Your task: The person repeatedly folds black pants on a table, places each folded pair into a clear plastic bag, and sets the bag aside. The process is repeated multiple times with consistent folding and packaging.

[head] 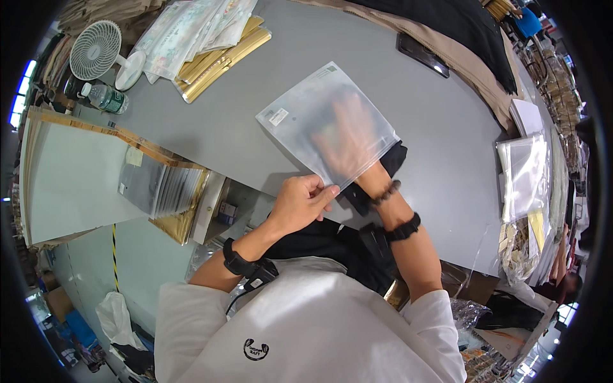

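Observation:
A translucent plastic bag (299, 136) with a small label lies over the grey table (225, 129) before me. My left hand (301, 201) pinches the near corner of its opening between thumb and fingers. My right hand (349, 134) is inside the bag up to the wrist, seen blurred through the plastic with its fingers spread. Something dark is also inside, around the fingers; whether the hand grips it cannot be told. Black fabric (395, 158) shows beside the right wrist, partly under the bag.
Printed bags (177, 40) and gold packets (225, 64) lie at the far left, near a white fan (96, 50) and a water bottle (105, 98). A phone (421, 53) rests by dark and tan cloth (440, 28). Clear bags (524, 177) line the right edge. A box of bags (160, 186) stands left.

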The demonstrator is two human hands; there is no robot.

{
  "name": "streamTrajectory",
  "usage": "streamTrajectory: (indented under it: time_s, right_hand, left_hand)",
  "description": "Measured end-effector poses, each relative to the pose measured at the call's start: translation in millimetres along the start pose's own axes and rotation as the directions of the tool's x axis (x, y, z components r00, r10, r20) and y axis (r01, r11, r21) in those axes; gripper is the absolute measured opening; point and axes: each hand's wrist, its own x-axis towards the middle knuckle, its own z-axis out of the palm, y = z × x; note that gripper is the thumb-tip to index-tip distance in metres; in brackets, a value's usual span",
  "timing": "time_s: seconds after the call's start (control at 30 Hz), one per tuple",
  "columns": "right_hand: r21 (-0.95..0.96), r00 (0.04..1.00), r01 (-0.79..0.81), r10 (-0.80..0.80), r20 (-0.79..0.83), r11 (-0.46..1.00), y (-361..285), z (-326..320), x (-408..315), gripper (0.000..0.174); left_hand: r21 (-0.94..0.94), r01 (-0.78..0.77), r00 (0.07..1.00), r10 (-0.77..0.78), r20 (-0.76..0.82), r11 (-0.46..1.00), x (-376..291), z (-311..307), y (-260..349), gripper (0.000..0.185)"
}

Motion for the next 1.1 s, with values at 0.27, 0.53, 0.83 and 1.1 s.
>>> streamTrajectory:
  time_s: [0.27, 0.53, 0.83, 1.1]
  right_hand:
    - [0.069, 0.998, -0.025, 0.028, -0.047, 0.997, -42, 39, 51, 0.097]
    - [0.074, 0.988, -0.035, 0.023, 0.15, 0.997, -50, -11, -21, 0.095]
    - [0.226, 0.994, 0.065, -0.081, 0.066, 0.972, -53, -13, -35, 0.092]
    - [0.163, 0.993, 0.001, -0.02, 0.114, 0.987, -63, -18, -67, 0.078]
  left_hand:
    - [0.002, 0.044, 0.998, -0.044, 0.051, 0.999, -9, -15, 4, 0.034]
    - [-0.102, 0.125, 0.987, -0.135, -0.091, 0.987, -37, -20, -10, 0.032]
    - [-0.147, 0.143, 0.975, -0.165, -0.15, 0.979, -51, -12, -22, 0.035]
    - [-0.232, 0.172, 0.973, -0.202, -0.113, 0.957, -58, -3, -34, 0.036]
